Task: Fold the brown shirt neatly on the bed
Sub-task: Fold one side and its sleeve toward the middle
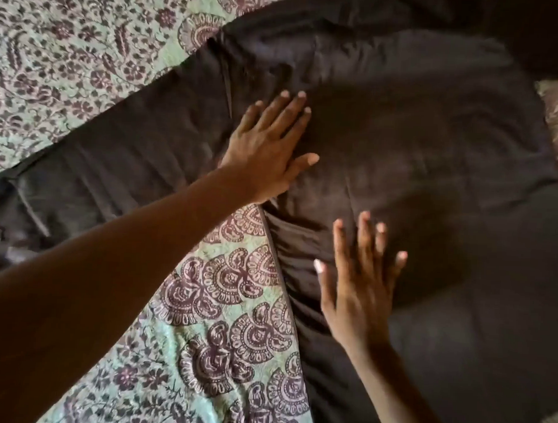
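Head view: brown shirt spread flat on bed, over green paisley bedspread, sleeve stretched toward left. Left hand released, fingers extended, palm pressing shirt near sleeve seam. Right hand released, fingers splayed, flat over wrinkled side edge, blurred; contact unclear.

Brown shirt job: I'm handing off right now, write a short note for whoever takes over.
Left hand: open, palm flat on the brown shirt near where the sleeve joins the body.
Right hand: open, fingers spread over the shirt's near side, blurred; contact unclear.
Shirt lies spread on the patterned bedspread, sleeve stretched out to the left, wrinkles near the side seam.
Done: laid out, being smoothed.
Left: no fold visible yet; fold sleeves in, then the body.
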Demonstrator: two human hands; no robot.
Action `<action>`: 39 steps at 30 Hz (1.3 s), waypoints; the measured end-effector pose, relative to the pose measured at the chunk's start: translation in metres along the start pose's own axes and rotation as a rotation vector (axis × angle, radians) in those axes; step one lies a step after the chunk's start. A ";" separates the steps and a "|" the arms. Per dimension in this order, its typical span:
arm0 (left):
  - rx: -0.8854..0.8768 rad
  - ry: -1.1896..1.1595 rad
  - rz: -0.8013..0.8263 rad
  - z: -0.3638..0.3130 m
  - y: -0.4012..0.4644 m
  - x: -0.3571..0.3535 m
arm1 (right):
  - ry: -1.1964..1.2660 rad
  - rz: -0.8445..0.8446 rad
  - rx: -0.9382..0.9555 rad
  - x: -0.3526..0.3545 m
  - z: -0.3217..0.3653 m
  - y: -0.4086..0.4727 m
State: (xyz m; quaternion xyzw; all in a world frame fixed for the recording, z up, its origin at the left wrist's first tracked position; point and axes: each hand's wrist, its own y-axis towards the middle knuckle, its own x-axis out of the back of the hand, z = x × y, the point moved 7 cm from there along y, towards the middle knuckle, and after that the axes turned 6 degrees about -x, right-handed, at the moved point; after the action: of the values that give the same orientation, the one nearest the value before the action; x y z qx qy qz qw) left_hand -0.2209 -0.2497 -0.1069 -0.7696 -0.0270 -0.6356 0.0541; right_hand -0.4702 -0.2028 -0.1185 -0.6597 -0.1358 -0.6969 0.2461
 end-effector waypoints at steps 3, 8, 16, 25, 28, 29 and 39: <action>-0.098 0.025 0.083 -0.054 -0.043 -0.030 | -0.074 0.015 -0.232 -0.005 -0.031 0.004; -0.166 -0.034 0.149 -0.125 -0.140 -0.051 | -0.107 0.096 -0.043 -0.018 -0.031 -0.075; -0.154 -0.135 0.180 -0.204 -0.234 -0.059 | 0.036 0.128 0.066 -0.011 -0.082 -0.176; 0.043 -0.012 0.085 -0.214 -0.171 -0.065 | -0.020 0.121 -0.073 -0.024 -0.118 -0.235; 0.018 -0.021 0.093 -0.249 -0.219 -0.075 | 0.099 0.108 -0.007 -0.018 -0.132 -0.266; 0.006 -0.031 0.097 -0.264 -0.239 -0.077 | 0.163 0.069 -0.008 -0.012 -0.137 -0.267; 0.202 -0.181 -0.153 -0.290 -0.225 -0.064 | -0.085 0.024 0.269 -0.005 -0.144 -0.104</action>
State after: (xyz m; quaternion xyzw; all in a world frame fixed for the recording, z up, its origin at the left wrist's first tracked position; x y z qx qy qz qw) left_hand -0.5409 -0.0590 -0.1048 -0.8101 -0.1541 -0.5599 0.0798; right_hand -0.6467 -0.1884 -0.1229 -0.6513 -0.2305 -0.6409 0.3345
